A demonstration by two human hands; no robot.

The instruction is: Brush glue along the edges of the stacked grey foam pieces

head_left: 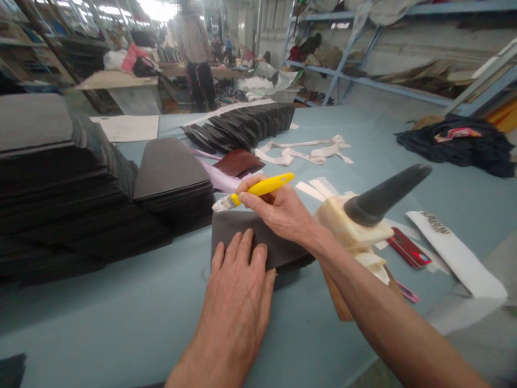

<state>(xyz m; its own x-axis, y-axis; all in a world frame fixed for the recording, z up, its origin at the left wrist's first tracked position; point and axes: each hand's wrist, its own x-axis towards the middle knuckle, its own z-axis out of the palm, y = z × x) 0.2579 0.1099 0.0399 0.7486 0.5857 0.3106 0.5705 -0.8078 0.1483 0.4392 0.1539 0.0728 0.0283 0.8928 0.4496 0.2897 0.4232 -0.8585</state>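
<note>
My right hand (283,211) grips a paintbrush (269,185) with a yellow handle. Its whitish bristles point left and meet the far left corner of a dark grey stack of sheets (230,223). On top of that stack my left hand (238,264) lies flat, fingers stretched out. Just left of the brush stands another stack of dark pieces (173,167), and a larger dark stack (60,178) rises beyond it. To the right of my right hand, a dark cone-shaped piece (388,196) leans out of a cream-coloured block-like container (351,223).
Fanned dark pieces (246,126), brown pieces (239,163) and white strips (307,151) lie farther back on the blue-green table (161,323). At right are a red phone-like object (409,248), a white panel (456,253) and dark cloth (456,145). A person (194,54) stands in the background.
</note>
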